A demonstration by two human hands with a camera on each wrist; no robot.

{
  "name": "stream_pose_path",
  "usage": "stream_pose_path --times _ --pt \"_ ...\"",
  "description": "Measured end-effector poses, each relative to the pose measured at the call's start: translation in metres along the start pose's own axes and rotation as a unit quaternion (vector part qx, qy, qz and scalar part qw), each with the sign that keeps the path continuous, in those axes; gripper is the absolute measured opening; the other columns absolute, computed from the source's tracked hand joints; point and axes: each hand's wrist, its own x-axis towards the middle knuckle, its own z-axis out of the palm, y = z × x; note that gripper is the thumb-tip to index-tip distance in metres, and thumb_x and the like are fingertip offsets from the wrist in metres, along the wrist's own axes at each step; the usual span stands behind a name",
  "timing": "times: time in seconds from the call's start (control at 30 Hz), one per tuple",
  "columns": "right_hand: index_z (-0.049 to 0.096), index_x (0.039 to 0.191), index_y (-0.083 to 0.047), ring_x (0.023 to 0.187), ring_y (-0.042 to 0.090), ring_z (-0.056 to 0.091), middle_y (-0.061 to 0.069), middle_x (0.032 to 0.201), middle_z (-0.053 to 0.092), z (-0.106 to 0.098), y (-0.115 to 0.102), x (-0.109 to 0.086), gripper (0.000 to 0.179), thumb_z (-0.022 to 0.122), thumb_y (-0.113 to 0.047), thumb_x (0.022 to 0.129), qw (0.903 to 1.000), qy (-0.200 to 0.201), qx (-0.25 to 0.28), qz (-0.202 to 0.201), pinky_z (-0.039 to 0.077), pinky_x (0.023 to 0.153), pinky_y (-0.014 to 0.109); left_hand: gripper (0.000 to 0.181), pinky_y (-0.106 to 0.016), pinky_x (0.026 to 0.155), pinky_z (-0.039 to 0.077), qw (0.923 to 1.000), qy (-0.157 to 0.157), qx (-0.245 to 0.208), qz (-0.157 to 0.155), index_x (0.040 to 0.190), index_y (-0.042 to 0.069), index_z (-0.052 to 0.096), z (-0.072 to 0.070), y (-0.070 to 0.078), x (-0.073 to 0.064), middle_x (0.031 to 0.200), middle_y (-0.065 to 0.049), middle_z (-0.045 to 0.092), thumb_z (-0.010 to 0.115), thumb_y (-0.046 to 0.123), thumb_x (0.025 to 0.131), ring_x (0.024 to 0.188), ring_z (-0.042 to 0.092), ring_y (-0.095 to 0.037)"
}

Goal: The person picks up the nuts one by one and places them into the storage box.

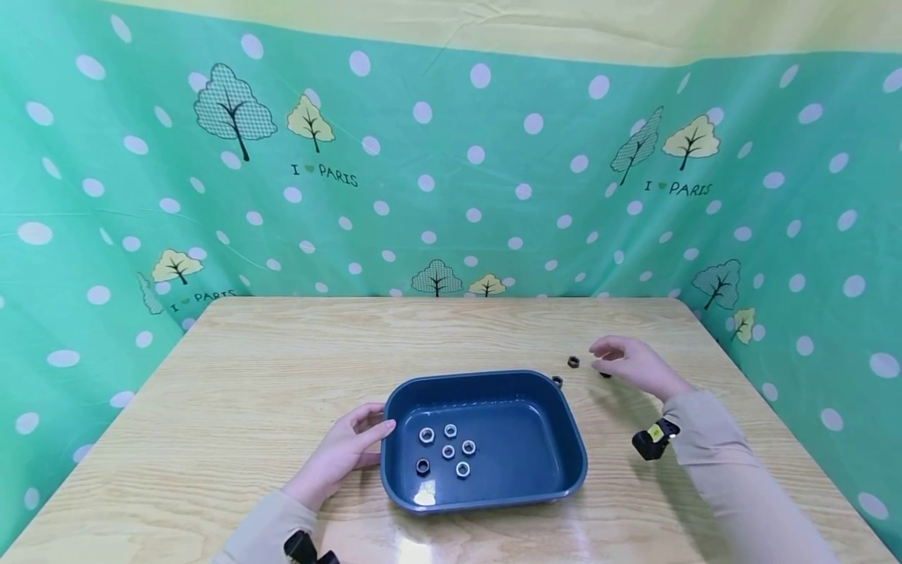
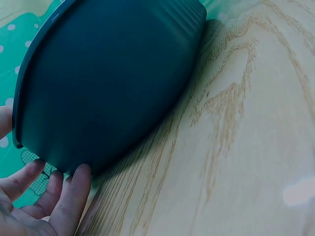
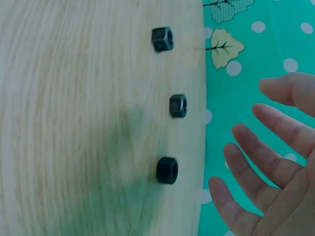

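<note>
A dark blue rectangular tray [image 1: 514, 446] rests on the table. My left hand [image 1: 341, 454] holds its left end, thumb over the rim and the other fingers against the outer wall [image 2: 108, 88]. Several silver hex nuts [image 1: 421, 435] and one dark nut [image 1: 423, 472] lie on the left side of the tray floor. Beyond the tray's right back corner, three dark nuts [image 3: 161, 40] stand apart on the table. One dark nut [image 1: 606, 375] is partly covered in the head view by my right hand [image 1: 634, 366], which hovers with loosely spread fingers, holding nothing.
The light wood table [image 1: 296, 345] extends around the tray. A green dotted curtain [image 1: 423, 196] hangs along its back and sides. One dark nut [image 1: 557, 381] sits close by the tray's right back corner.
</note>
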Motion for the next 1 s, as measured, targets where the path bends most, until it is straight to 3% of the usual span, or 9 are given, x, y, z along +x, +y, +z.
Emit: stream_pose_path --times 0.47,0.8,1.0 --pt "0.055 0.115 0.011 0.104 0.046 0.056 0.032 0.113 0.057 0.004 0.028 0.003 0.038 0.063 -0.013 0.087 0.9988 -0.012 -0.023 0.04 0.052 0.083 0.049 0.051 -0.04 0.083 0.057 1.0 -0.003 -0.001 -0.009 0.133 -0.006 0.043 -0.001 -0.003 -0.001 0.127 -0.022 0.049 0.059 0.021 0.093 0.096 0.06 -0.015" --pt "0.056 0.114 0.008 0.104 0.046 0.055 0.033 0.114 0.056 0.004 0.036 0.008 0.038 0.064 -0.015 0.085 0.9974 -0.021 -0.039 0.057 0.052 0.08 0.048 0.052 -0.04 0.083 0.057 0.9999 -0.005 0.002 -0.011 0.134 -0.006 0.042 -0.001 -0.003 -0.001 0.131 -0.025 0.047 0.058 0.023 0.093 0.098 0.06 -0.016" --pt "0.056 0.113 0.007 0.103 0.046 0.055 0.034 0.115 0.055 0.003 0.04 0.011 0.038 0.066 -0.014 0.083 0.9959 -0.031 -0.058 0.063 0.051 0.081 0.049 0.051 -0.039 0.083 0.058 0.9998 0.01 0.005 -0.016 0.133 -0.003 0.045 -0.001 -0.002 0.001 0.128 -0.021 0.05 0.06 0.024 0.092 0.095 0.061 -0.016"
